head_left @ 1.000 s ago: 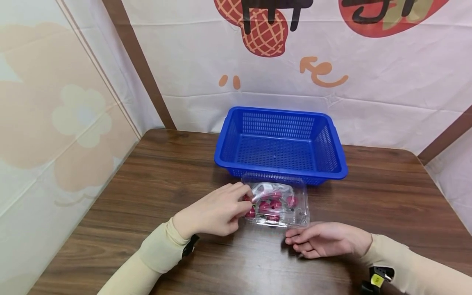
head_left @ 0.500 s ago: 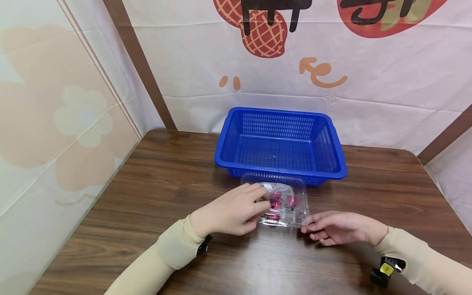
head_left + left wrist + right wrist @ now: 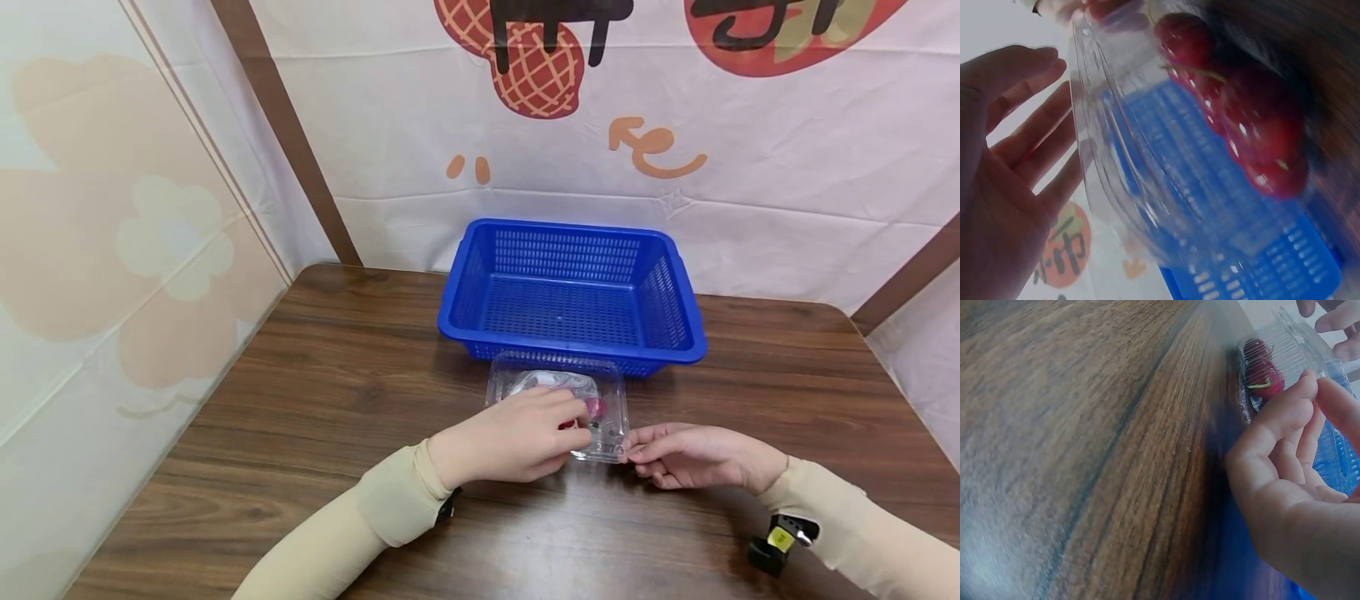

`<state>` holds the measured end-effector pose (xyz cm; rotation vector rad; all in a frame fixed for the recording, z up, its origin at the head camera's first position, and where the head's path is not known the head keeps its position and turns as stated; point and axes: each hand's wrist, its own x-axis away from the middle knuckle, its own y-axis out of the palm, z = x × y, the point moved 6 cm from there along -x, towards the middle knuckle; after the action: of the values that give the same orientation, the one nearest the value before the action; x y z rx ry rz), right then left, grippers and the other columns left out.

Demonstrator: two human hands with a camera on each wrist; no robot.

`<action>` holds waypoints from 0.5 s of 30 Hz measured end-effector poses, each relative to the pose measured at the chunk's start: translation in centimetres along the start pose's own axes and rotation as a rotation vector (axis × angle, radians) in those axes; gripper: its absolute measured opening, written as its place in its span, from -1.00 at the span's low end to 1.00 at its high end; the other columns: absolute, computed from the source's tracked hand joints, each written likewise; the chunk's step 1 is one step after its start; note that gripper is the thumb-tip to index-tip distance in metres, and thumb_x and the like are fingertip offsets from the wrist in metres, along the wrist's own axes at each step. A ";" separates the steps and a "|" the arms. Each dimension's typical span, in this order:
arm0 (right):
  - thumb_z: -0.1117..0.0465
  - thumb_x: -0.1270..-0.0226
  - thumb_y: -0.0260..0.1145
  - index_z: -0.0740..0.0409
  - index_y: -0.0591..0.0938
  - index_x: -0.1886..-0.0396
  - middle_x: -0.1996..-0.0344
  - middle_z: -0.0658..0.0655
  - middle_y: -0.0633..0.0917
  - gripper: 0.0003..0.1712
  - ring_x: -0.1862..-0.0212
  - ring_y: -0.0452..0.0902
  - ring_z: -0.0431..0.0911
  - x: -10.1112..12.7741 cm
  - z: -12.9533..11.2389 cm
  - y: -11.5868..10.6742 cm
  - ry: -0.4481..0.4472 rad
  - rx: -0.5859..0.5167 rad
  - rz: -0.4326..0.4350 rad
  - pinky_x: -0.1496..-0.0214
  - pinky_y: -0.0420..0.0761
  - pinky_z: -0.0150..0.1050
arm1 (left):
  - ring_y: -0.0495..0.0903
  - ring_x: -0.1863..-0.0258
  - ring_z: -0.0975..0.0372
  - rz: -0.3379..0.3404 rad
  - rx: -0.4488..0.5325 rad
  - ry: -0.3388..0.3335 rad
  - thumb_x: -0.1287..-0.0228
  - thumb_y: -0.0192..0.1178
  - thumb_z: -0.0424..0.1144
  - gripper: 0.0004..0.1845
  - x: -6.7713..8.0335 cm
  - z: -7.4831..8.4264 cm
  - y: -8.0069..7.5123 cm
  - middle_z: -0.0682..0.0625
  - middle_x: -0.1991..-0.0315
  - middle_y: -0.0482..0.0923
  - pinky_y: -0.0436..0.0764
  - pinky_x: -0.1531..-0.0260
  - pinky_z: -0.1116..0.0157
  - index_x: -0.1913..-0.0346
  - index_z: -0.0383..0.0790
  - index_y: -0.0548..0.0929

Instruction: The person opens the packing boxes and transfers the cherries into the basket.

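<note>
A clear plastic clamshell box (image 3: pixel 613 392) with red cherries (image 3: pixel 1260 112) inside lies on the table in front of the blue basket. Green stems show on some cherries in the left wrist view. My left hand (image 3: pixel 517 437) is over the box's near left part and hides much of it. Its fingers (image 3: pixel 1038 134) are gently bent beside the clear lid and hold nothing. At the near right corner, my right hand (image 3: pixel 701 457) pinches the box edge between thumb and fingertips, as the right wrist view also shows (image 3: pixel 1310 381).
Behind the box stands a blue perforated plastic basket (image 3: pixel 697 337) with nothing in it. The brown wooden table (image 3: pixel 300 392) ends at a printed white cloth (image 3: pixel 390 125) at the back, and another cloth hangs at the left.
My left hand has moved right across the box. My right hand has come up from below to the box's near right corner and now pinches it. The box stays about where it was.
</note>
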<state>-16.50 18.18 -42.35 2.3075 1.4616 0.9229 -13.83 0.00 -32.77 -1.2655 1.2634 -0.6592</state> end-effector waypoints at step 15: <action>0.32 -0.48 -0.04 -0.06 0.58 0.11 0.19 -0.12 0.66 -0.71 0.15 0.57 -0.32 -0.4 0.0 -0.6 -0.001 -0.016 0.008 0.06 0.54 -0.50 | 0.48 -0.02 0.28 -0.072 -0.116 -0.038 -0.20 0.14 -0.17 -0.71 -2.8 2.1 1.1 0.15 -0.01 0.55 0.51 -0.04 0.36 0.02 0.13 0.64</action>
<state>-17.01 18.13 -42.78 2.3043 1.4401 0.9319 -12.86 3.46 -33.23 -1.4182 1.2441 -0.6168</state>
